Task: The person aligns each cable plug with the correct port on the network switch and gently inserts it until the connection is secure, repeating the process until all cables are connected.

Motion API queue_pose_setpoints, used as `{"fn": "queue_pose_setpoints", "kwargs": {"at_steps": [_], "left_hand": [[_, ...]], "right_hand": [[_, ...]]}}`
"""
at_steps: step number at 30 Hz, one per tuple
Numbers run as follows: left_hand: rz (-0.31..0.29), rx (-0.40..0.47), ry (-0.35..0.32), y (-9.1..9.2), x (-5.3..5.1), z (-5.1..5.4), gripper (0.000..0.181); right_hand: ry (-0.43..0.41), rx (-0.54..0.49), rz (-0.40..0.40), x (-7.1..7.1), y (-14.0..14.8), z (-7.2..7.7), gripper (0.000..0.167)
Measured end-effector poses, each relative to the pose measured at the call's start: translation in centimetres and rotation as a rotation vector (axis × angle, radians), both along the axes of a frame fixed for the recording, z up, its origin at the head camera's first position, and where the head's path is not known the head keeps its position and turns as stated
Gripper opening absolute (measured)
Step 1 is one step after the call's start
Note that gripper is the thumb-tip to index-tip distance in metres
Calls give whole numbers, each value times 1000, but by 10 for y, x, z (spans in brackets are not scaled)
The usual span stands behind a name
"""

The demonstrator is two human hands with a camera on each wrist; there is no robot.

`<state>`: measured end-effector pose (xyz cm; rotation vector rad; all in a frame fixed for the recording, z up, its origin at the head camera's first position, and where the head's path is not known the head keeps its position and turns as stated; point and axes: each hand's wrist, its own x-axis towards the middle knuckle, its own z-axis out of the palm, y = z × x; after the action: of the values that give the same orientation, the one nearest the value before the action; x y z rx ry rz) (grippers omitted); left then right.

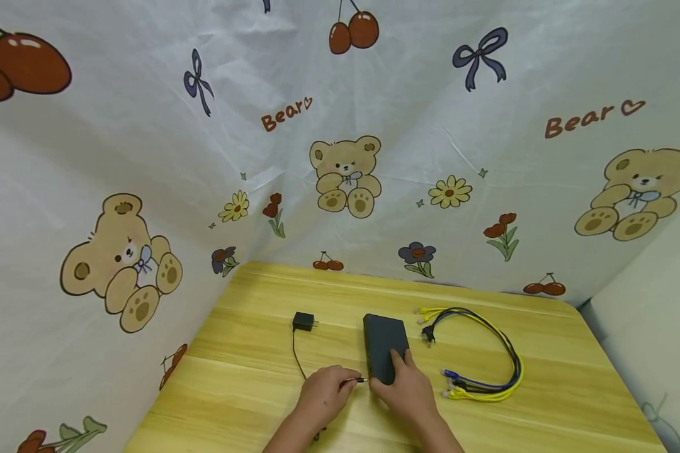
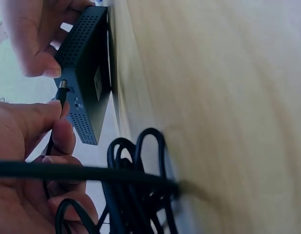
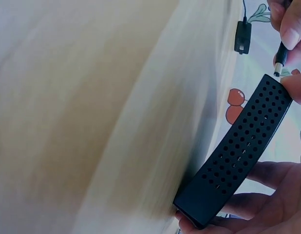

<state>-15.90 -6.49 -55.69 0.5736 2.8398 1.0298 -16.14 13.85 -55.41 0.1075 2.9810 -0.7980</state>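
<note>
A black network switch, a flat box with vent holes along its sides, is held by my right hand. The thumb lies at its near left corner and the fingers reach over its top and far side. My left hand pinches the DC barrel plug of a power adapter cable between thumb and fingertips. In the left wrist view the plug's metal tip is close to the switch's socket side; a small gap shows in the right wrist view. The black power adapter lies behind my left hand.
Right of the switch lies a curved bundle of yellow, black and blue network cables. A coil of black adapter cord sits under the left wrist. The wooden table meets a bear-printed curtain at the back.
</note>
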Motion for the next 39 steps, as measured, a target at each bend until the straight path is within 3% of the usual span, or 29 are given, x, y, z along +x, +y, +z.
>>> {"fn": "queue_pose_setpoints", "kwargs": {"at_steps": [13, 26, 29, 33, 39], "left_hand": [[-23, -25, 39, 8, -2, -1, 21], [14, -57, 65, 15, -10, -3, 22], [16, -69, 47, 16, -10, -2, 23], [-29, -83, -19, 16, -10, -1, 25], [-66, -23, -93, 17, -8, -3, 28]], "right_hand": [[5, -17, -4, 1, 0, 0, 84], [5, -20, 1, 2, 1, 1, 84], [5, -23, 1, 1, 1, 0, 84], [-4, -25, -1, 1, 2, -1, 85], [-4, -28, -5, 0, 3, -2, 85]]}}
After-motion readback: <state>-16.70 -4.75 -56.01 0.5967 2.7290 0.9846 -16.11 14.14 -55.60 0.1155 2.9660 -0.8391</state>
